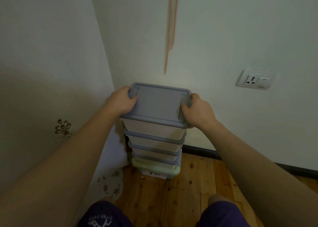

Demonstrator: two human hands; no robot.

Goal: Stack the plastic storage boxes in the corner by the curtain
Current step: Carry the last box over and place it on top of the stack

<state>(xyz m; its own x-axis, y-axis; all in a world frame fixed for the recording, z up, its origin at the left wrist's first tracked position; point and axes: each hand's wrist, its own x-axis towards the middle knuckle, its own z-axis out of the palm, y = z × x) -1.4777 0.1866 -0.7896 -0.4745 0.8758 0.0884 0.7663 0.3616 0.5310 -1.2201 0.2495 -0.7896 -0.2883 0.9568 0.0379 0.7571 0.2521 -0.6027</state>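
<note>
Squarely between both hands, the top box (157,104) sits on the stack (154,151); left hand (121,101) and right hand (197,111) fingers clamp its lid ends

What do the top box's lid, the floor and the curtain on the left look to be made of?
Top box's lid: matte grey-blue moulded plastic, judging by its raised rim and recessed panel; both hands grip its ends. Floor: wood boards with a warm, slightly glossy finish; knots and plank seams show. Curtain: seemingly pale woven fabric, hanging in soft folds with an embroidered-looking floral motif.
</note>
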